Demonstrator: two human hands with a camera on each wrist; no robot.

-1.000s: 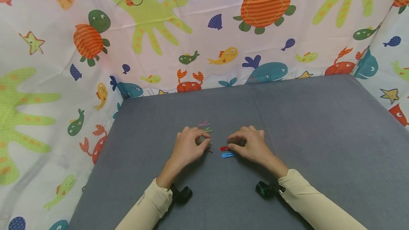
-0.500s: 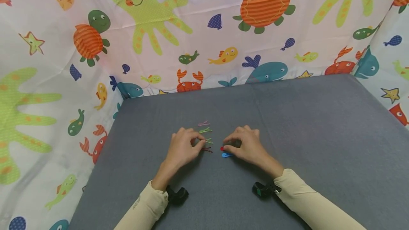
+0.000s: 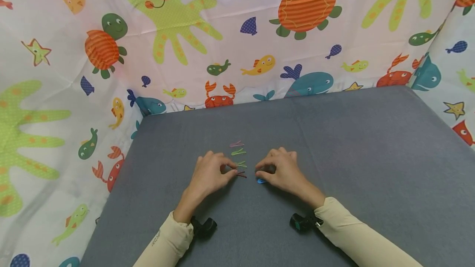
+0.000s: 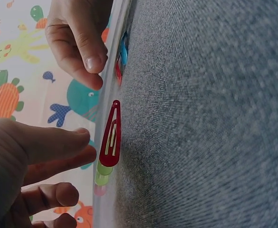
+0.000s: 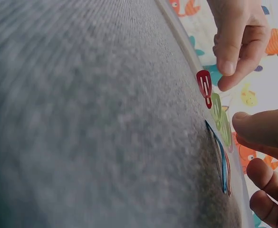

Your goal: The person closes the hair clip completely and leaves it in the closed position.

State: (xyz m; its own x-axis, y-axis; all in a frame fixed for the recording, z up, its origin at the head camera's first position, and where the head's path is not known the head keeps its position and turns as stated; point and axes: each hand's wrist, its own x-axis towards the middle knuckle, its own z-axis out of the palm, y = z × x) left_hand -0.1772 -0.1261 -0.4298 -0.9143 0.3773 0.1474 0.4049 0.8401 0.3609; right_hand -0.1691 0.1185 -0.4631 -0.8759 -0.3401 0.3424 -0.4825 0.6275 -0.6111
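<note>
My left hand (image 3: pixel 212 173) hovers at the left end of a dark red snap hair clip (image 4: pixel 111 137), thumb and forefinger apart from it in the left wrist view. Beyond that clip, a light green hair clip (image 3: pixel 242 164), a green hair clip (image 3: pixel 238 151) and a pink hair clip (image 3: pixel 236 144) lie in a column. Opposite, my right hand (image 3: pixel 283 169) is over a blue hair clip (image 5: pixel 218 154) and a red hair clip (image 4: pixel 118 72). Its thumb and fingers are loosely bent with nothing between them. The red clip is hidden by this hand in the head view.
Grey cloth (image 3: pixel 356 155) covers the table. A curtain (image 3: pixel 200 44) printed with sea animals hangs along the back and both sides. A black wrist camera (image 3: pixel 204 228) sits under the left sleeve and another black wrist camera (image 3: pixel 301 222) under the right.
My left hand has drawn left and slightly nearer, uncovering the light green and dark red clips. My right hand has shifted left, now covering the red clip and most of the blue one.
</note>
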